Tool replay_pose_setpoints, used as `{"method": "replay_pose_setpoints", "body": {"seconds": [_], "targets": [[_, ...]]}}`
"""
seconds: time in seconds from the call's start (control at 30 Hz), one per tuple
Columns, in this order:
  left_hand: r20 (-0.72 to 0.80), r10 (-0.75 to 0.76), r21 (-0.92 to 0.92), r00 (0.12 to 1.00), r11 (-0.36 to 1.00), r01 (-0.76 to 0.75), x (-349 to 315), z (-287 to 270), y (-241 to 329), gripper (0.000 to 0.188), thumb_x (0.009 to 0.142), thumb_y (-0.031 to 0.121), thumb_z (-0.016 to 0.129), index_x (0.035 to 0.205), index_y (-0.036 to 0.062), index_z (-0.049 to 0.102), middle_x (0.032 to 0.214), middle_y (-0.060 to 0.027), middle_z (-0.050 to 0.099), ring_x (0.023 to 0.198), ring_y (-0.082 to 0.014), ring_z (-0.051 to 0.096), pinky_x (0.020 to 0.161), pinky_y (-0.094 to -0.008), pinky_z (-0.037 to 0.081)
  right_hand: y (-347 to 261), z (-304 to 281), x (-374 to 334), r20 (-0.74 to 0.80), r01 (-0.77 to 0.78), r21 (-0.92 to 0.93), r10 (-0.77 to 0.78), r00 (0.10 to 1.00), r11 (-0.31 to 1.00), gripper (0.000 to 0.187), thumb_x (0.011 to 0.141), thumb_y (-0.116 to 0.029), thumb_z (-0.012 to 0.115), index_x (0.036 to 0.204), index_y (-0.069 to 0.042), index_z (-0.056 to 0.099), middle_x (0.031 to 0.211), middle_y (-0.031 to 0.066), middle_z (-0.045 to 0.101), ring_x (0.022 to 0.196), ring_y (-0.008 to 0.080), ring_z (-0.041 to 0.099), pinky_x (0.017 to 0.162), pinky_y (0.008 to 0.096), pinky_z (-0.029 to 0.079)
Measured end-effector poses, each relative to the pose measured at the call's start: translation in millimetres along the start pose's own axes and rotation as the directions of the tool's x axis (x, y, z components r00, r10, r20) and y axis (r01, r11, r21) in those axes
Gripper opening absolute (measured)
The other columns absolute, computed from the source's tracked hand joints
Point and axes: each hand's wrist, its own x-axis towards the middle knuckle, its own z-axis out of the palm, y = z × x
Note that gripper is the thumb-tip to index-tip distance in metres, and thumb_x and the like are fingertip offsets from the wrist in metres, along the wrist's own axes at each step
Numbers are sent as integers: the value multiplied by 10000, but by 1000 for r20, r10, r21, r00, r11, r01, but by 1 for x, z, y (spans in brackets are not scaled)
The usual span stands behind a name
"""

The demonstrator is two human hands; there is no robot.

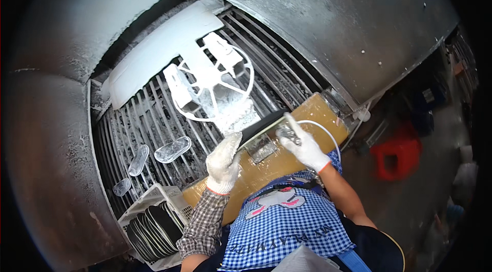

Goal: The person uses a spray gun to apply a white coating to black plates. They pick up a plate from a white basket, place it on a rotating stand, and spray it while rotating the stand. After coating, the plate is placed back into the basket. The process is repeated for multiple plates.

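Observation:
My left hand [224, 163], in a white knit glove with an orange cuff, is closed on the near-left end of a dark, sole-shaped piece [262, 126] with a pale edge. The piece is held tilted above a yellowish board [277, 159]. My right hand [306, 150], gloved alike, is closed around a silvery tool [288, 133] that looks like a spray gun, close to the piece's far-right end. A thin white hose [326, 129] curves beside that hand. The tool is partly hidden by the fingers and blurred.
Beyond the board, a white-coated spoked ring [250, 79] with two white blocks rests on a metal grate [277, 62]. Several oval, sole-shaped plates [172, 149] lie on the grate's left. A white plastic crate [177, 195] holds dark pieces. Metal walls enclose the grate; a red plastic object [397, 154] stands right.

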Motion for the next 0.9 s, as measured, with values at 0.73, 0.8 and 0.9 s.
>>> {"method": "replay_pose_setpoints", "body": {"seconds": [0.73,0.8,0.9], "targets": [[-25,-598,-790,801,503,351,198,-135,-68,476,970,7,685,1428,-85,594,1150,-213,761,837,-223,784,507,-273,629,25,-24,-18,-130,-57,277,96,987,959,640,998,-106,684,1589,21,474,1394,148,699,1236,152,655,1052,296,506],[-30,-602,-781,798,513,358,201,-131,-75,459,966,8,688,1409,-83,608,1149,-215,760,842,-231,783,523,-287,638,26,-22,-19,-134,-48,265,86,987,963,639,996,-110,686,1586,20,479,1382,149,707,1214,146,661,1033,293,515],[-29,-605,-761,796,530,374,205,-125,-80,423,963,-5,685,1378,-69,635,1158,-202,759,867,-224,784,537,-283,646,30,-21,-19,-147,-36,253,75,986,967,632,997,-111,683,1581,20,483,1373,154,713,1198,139,664,1020,289,521]]}}
